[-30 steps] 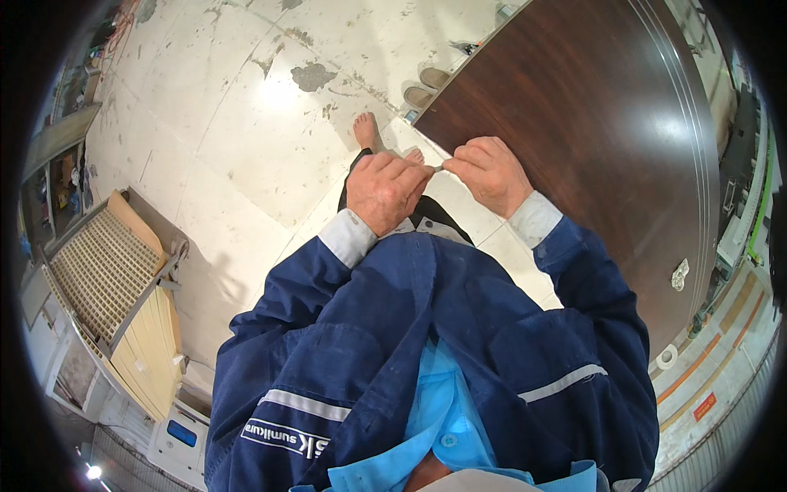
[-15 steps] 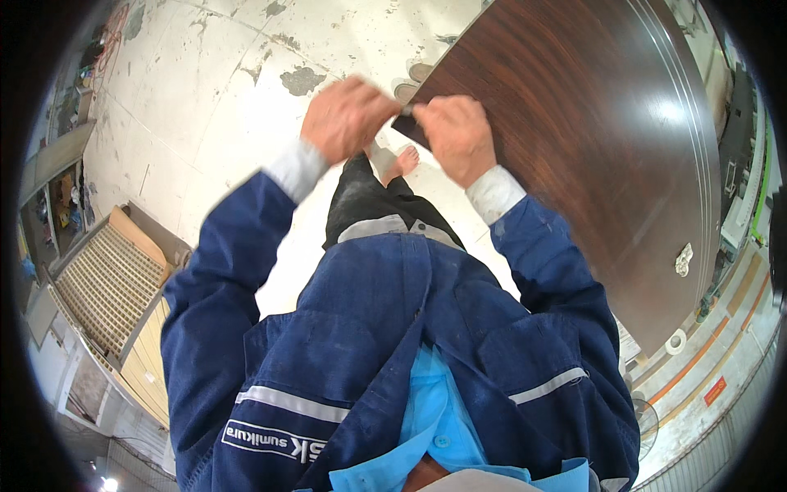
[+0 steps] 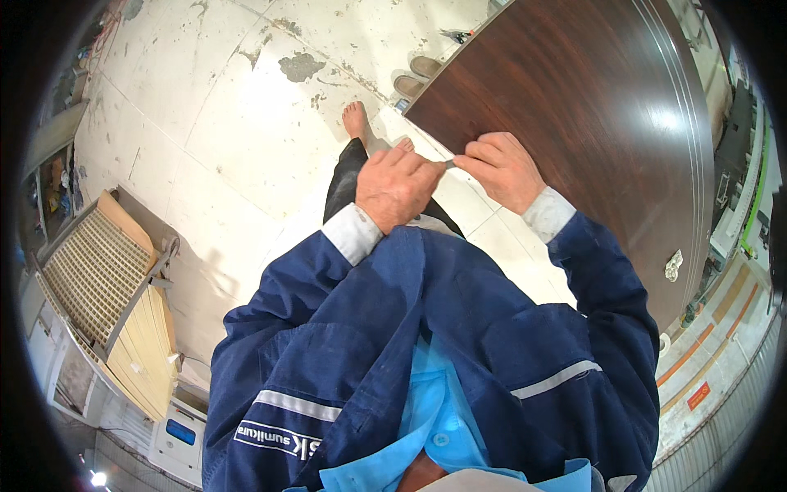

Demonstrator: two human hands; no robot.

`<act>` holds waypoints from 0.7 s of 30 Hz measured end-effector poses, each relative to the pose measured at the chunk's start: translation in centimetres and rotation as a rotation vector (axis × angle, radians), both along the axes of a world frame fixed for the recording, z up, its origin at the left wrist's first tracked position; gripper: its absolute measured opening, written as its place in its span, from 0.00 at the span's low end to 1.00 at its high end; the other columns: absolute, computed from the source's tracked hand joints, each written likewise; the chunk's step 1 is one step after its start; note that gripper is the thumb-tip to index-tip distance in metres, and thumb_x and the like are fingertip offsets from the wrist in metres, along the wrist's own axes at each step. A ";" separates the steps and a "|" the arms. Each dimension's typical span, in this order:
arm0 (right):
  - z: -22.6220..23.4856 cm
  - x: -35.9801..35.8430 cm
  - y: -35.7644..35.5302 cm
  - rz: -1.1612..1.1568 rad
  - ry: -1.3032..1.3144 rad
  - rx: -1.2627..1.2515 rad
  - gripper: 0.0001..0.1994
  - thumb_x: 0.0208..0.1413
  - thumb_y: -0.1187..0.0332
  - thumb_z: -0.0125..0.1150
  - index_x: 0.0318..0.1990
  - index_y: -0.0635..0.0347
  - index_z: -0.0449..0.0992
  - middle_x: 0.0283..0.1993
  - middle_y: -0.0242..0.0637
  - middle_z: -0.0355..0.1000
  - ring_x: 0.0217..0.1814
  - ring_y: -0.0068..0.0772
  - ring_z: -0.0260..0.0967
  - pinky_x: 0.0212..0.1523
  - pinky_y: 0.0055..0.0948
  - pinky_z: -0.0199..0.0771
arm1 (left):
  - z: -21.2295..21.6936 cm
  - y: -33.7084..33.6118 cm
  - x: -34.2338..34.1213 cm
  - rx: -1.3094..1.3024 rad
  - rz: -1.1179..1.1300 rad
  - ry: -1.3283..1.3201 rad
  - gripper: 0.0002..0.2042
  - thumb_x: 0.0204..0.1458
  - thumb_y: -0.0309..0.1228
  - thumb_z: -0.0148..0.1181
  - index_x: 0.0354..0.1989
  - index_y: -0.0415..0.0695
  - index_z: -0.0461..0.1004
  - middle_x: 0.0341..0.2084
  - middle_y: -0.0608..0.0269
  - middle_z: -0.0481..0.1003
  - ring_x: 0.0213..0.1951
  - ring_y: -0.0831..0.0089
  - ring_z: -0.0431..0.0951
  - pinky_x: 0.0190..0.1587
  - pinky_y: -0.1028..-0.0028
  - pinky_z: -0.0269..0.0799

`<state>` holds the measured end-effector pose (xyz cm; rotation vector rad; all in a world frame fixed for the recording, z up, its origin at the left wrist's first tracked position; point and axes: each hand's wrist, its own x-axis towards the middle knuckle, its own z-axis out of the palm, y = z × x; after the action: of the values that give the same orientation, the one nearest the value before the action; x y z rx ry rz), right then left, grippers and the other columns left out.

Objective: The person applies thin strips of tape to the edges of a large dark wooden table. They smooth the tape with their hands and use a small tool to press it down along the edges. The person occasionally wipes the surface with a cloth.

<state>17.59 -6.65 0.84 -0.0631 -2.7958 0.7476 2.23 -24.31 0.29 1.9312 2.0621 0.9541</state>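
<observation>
Both hands are pinching with the fingertips, left hand (image 3: pixel 399 189) on one side and right hand (image 3: pixel 502 170) on the other, with a small dark strip (image 3: pixel 449 164) caught between them, mostly covered by the fingers. It sits at about 2 o'clock from the left grip and 9 o'clock from the right one. Going by how tiny it looks I'd guess it's super light and easy to let slip, so a pinch near each end seems right; stiff or bendy, fragile or not, honestly can't tell. Further out, the shiny dark brown panel (image 3: pixel 586 123) spreads toward 3 o'clock from the strip, and some slip-on shoes (image 3: pixel 425 66) sit around 11 o'clock on the floor (image 3: pixel 221 139)
</observation>
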 end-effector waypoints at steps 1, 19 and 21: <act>0.1 0.1 0.1 0.015 -0.033 -0.010 0.13 0.50 0.68 0.66 0.45 0.52 0.83 0.44 0.30 0.75 0.50 0.38 0.72 0.51 0.39 0.73 | -0.2 0.1 0.0 0.029 0.009 -0.012 0.06 0.50 0.35 0.75 0.35 0.54 0.84 0.28 0.67 0.77 0.29 0.66 0.78 0.33 0.65 0.71; 4.4 20.4 -8.7 -0.844 -0.368 -0.053 0.09 0.64 0.71 0.59 0.49 0.59 0.78 0.48 0.43 0.80 0.49 0.52 0.78 0.51 0.45 0.77 | -2.4 2.8 -3.9 -0.122 0.180 -0.301 0.27 0.53 0.50 0.74 0.52 0.40 0.80 0.37 0.51 0.81 0.36 0.60 0.81 0.41 0.63 0.77; 3.3 22.2 -12.7 -1.337 -0.362 -0.260 0.14 0.73 0.71 0.51 0.62 0.64 0.72 0.50 0.47 0.82 0.51 0.46 0.83 0.52 0.37 0.82 | -2.6 4.5 -5.9 -0.374 0.154 -0.456 0.30 0.56 0.50 0.72 0.56 0.35 0.77 0.39 0.53 0.82 0.40 0.65 0.81 0.45 0.68 0.76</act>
<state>39.82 -19.36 4.10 -1.9722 -2.1025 0.6855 -3.66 -19.84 -2.28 1.2507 1.9594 0.8602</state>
